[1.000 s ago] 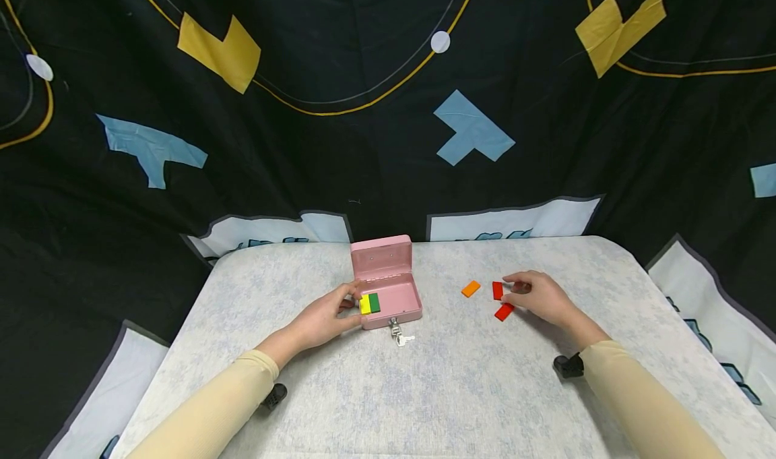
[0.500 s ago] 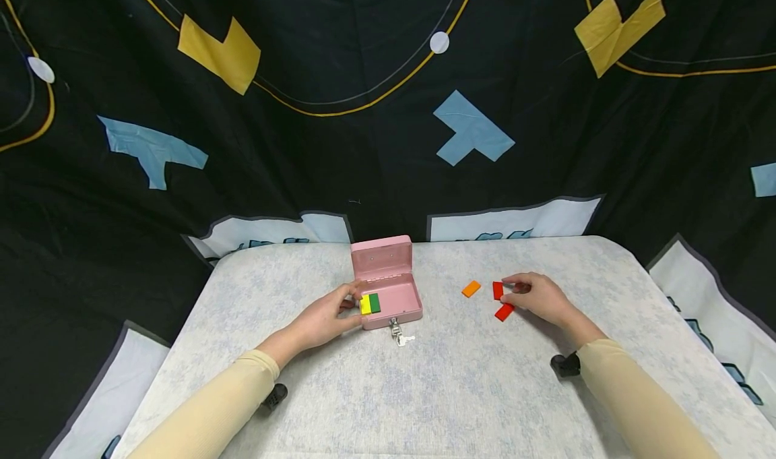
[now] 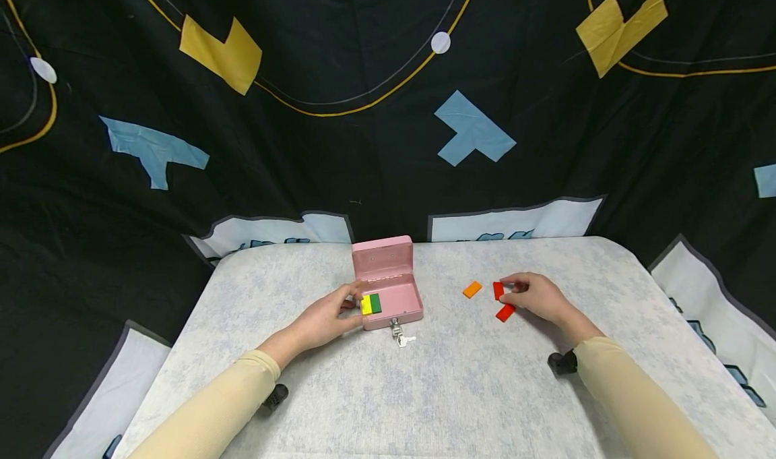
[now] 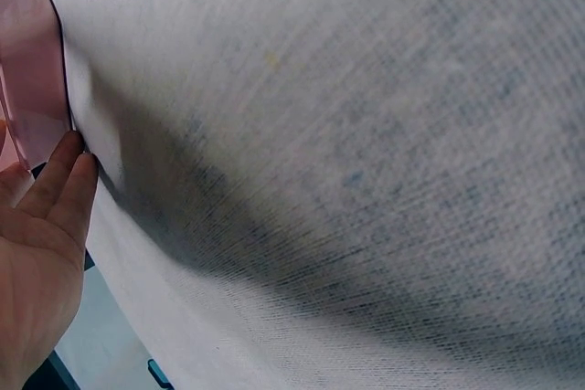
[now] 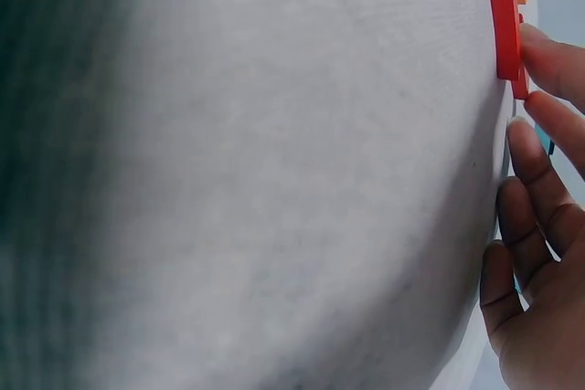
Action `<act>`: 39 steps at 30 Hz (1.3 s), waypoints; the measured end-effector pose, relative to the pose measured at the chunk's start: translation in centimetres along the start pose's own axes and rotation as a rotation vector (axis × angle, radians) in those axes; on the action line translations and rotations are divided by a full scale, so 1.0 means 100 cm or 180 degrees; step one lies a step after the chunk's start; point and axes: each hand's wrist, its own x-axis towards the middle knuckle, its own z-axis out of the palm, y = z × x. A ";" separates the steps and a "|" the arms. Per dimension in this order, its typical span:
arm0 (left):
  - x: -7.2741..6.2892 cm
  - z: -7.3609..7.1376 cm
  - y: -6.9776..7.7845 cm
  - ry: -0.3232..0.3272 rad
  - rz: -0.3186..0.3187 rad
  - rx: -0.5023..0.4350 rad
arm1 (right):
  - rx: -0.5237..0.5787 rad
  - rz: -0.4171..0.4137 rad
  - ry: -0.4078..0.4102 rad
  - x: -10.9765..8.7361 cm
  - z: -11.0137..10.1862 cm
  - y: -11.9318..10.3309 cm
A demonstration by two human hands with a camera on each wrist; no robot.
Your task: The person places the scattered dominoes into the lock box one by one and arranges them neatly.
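Note:
A pink metal cash box (image 3: 407, 319) stands with its lid raised. Inside, at its left end, a yellow block (image 3: 366, 304) and a green block (image 3: 376, 302) lie side by side. My left hand (image 3: 324, 317) holds the box at its left end, thumb by the front corner and fingers farther back; the left wrist view shows fingertips (image 4: 69, 143) at its lower edge. My right hand (image 3: 539, 297) pinches the upper red block (image 3: 498, 290) between thumb and index finger, its other fingers loosely bent. Just below lies a second red block (image 3: 505, 312), near the thumb.
An orange block (image 3: 472, 289) lies left of the red ones. Small keys (image 3: 405, 341) hang from the lock at the box's front. A pale patterned cloth (image 3: 442, 398) covers the table, and a dark curtain (image 3: 376, 156) hangs behind it.
Almost nothing moves. Both hands, the box and the blocks keep their places; only the right wrist has shifted slightly to the left.

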 end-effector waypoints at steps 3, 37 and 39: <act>0.000 0.000 0.000 -0.0003 -0.0001 0.0005 | -0.0015 0.0026 0.0023 0.000 0.000 -0.002; 0.000 -0.001 0.002 -0.0012 0.0017 0.0014 | 0.0227 0.0251 -0.0032 0.003 -0.003 -0.002; 0.000 -0.001 0.001 -0.0014 0.0017 0.0007 | 0.0203 0.0254 -0.0024 0.003 -0.002 -0.001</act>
